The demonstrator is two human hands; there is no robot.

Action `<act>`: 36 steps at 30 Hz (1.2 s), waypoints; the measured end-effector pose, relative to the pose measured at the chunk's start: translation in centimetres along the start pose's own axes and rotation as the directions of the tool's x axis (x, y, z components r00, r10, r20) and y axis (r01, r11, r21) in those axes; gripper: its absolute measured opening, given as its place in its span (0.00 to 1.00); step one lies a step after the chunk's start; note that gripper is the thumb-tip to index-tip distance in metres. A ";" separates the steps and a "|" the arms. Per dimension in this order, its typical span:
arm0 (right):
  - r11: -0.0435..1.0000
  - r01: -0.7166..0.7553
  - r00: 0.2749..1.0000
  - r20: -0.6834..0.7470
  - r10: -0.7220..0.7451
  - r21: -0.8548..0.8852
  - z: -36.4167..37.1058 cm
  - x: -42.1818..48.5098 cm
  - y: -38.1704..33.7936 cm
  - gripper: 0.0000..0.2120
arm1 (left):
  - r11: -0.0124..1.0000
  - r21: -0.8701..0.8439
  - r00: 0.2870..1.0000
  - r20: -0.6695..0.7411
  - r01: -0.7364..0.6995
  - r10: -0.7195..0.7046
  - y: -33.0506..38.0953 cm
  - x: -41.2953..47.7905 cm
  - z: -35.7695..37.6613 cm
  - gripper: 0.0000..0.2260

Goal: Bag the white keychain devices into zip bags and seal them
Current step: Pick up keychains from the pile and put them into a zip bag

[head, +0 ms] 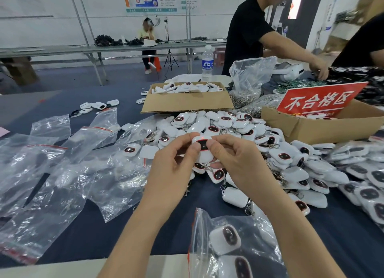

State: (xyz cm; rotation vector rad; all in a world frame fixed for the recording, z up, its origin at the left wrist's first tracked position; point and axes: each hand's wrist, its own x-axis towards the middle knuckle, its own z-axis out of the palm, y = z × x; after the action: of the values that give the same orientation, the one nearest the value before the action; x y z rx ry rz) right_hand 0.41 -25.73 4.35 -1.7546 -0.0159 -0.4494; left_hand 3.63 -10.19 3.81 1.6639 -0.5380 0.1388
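Workshop hall, white wall [62,17] with posters far behind the grip. Under everything, on all sides of the grip: dark blue table [116,232]. Far beyond the grip and left: long grey bench [83,49], seated person [148,38] behind it. Standing beyond and right of the grip: person in black shirt [243,32], arm reaching right. Directly behind and right of the grip: big loose pile of white keychain devices [280,159], many with dark window up, metal clips mixed in. Scattered left of the grip: empty zip bags [52,173], red strip at the mouths. Straight beyond the grip: open cardboard box [187,103], devices inside. Beyond and right: second box [311,130], red sign [320,100] with white characters leaning in it. Between the two boxes, farther back: clear plastic sack [249,76], metal rings in its bottom. Nearer than the grip, slightly right, beneath the right forearm: filled zip bag [228,242], at least two devices inside; sealed or not, cannot tell. Upright behind the open box: water bottle [207,62]. Raised over the near edge of the pile: left hand [176,163] and right hand [236,161], both pinching one held device [204,153] between thumbs and fingers, window side up. Left thumb at its left edge, right thumb on the window's right part. Dangling just under the grip: key ring [208,168], close above the pile.
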 end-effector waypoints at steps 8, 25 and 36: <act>0.998 -0.002 1.000 -0.008 0.002 0.057 0.2 0.1 0.3 0.04 | 0.999 -0.032 0.998 0.067 0.020 -0.018 -0.1 0.0 -0.2 0.11; 0.988 -0.042 0.998 0.055 0.034 0.151 -0.1 0.1 0.6 0.04 | 0.999 -0.050 0.997 0.071 0.020 -0.017 -0.4 0.1 0.0 0.16; 0.910 -0.070 0.994 0.107 0.028 0.409 -0.2 -0.3 0.3 0.15 | 0.997 0.018 0.996 -0.044 -0.080 0.081 -0.5 0.0 0.5 0.04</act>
State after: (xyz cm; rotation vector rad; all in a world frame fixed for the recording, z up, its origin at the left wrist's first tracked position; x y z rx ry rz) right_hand 0.18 -25.90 4.01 -1.3536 -0.1285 -0.2948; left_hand 3.72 -10.63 3.32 1.6515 -0.5714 0.2399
